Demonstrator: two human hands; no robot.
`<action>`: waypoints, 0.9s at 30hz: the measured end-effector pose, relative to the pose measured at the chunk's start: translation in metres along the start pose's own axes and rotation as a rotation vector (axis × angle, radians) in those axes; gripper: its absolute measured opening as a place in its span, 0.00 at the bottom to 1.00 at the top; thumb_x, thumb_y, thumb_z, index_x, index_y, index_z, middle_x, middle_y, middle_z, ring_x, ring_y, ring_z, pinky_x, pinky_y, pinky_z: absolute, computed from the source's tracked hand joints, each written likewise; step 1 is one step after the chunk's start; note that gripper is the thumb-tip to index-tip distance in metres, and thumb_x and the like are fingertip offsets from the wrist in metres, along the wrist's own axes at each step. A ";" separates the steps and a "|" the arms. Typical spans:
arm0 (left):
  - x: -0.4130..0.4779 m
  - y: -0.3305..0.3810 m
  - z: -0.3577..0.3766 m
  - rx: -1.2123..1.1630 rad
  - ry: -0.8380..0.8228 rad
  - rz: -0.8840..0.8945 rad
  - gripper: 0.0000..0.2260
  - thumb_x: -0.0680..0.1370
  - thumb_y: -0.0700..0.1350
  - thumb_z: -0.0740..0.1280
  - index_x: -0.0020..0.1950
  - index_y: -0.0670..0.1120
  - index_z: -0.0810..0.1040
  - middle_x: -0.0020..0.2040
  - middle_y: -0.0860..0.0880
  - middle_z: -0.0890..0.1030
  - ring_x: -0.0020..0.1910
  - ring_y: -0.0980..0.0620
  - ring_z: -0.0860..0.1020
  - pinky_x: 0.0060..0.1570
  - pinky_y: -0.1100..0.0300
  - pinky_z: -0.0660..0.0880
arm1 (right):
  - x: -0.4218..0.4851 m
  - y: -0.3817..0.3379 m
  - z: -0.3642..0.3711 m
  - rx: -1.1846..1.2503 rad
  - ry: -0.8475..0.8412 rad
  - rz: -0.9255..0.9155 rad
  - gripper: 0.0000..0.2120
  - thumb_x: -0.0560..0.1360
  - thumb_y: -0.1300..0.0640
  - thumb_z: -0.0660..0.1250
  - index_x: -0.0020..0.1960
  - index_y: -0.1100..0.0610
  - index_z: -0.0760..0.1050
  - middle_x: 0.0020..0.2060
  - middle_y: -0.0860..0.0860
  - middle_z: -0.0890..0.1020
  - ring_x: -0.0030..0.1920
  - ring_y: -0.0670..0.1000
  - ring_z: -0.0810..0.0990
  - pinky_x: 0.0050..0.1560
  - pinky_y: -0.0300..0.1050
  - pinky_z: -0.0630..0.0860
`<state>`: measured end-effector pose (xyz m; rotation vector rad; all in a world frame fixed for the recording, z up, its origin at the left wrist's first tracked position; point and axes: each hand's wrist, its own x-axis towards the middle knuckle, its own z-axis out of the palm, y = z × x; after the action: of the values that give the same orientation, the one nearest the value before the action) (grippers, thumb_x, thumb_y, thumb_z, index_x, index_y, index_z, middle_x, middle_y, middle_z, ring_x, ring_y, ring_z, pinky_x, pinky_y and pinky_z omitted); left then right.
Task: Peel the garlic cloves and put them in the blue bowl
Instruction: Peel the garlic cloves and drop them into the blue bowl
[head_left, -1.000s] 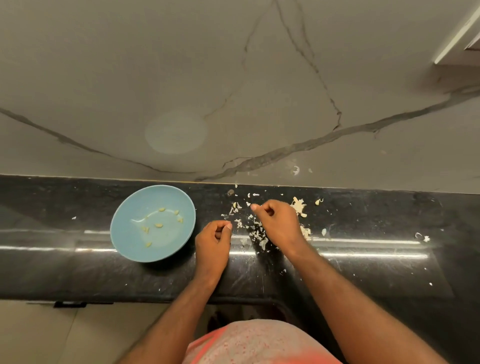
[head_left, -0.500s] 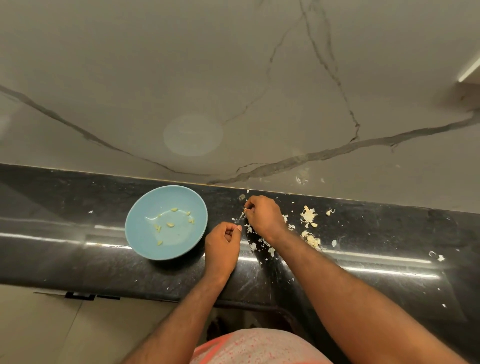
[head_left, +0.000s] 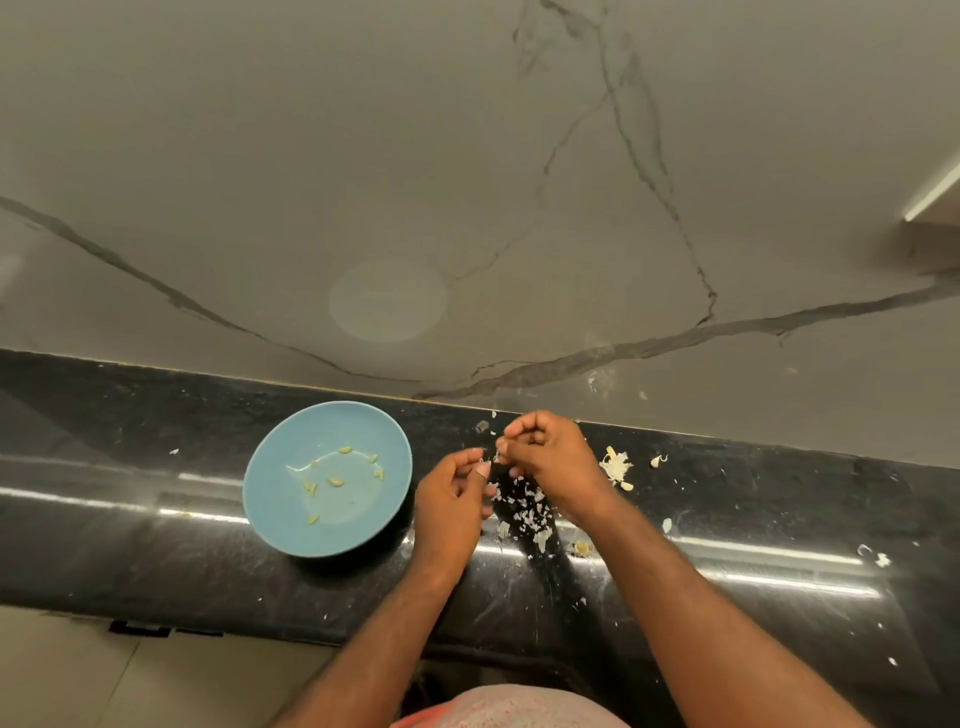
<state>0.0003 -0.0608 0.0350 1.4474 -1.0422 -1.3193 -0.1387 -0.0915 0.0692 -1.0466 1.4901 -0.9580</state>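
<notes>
Right of blue bowl (head_left: 270, 499): garlic clove (head_left: 496, 457) sat between both hands' fingertips.
Right hand (head_left: 550, 462): curled, pinched the clove.
Left hand (head_left: 452, 499): curled; hold unclear.

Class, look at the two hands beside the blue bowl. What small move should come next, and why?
Probably strip the skin: the left hand and right hand pinch a small pale piece, seemingly a garlic clove, between their fingertips above the peel scraps, right of the blue bowl, where peeled cloves already lie. Whether skin remains is too small to tell.
</notes>
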 end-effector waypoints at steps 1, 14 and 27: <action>0.000 0.007 0.002 -0.049 -0.038 0.019 0.09 0.81 0.41 0.68 0.59 0.49 0.80 0.43 0.46 0.85 0.39 0.53 0.83 0.39 0.60 0.80 | -0.007 -0.005 -0.003 0.132 -0.020 0.015 0.08 0.74 0.71 0.71 0.49 0.62 0.77 0.38 0.57 0.83 0.39 0.53 0.82 0.37 0.42 0.79; 0.004 0.036 0.011 0.027 -0.045 0.338 0.09 0.76 0.40 0.73 0.45 0.55 0.83 0.44 0.51 0.83 0.44 0.55 0.82 0.46 0.61 0.80 | -0.033 -0.030 -0.019 0.422 -0.099 0.136 0.08 0.78 0.69 0.66 0.56 0.66 0.78 0.40 0.59 0.84 0.38 0.50 0.82 0.39 0.40 0.81; 0.001 0.001 0.003 0.028 0.047 0.106 0.06 0.77 0.40 0.71 0.42 0.49 0.83 0.34 0.49 0.83 0.32 0.55 0.79 0.35 0.58 0.79 | -0.021 -0.045 0.011 0.642 -0.034 0.203 0.11 0.83 0.64 0.58 0.50 0.67 0.78 0.39 0.59 0.79 0.37 0.52 0.81 0.38 0.41 0.81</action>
<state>-0.0029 -0.0620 0.0352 1.4175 -1.0950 -1.1947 -0.1204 -0.0850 0.1159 -0.4355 1.1132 -1.1552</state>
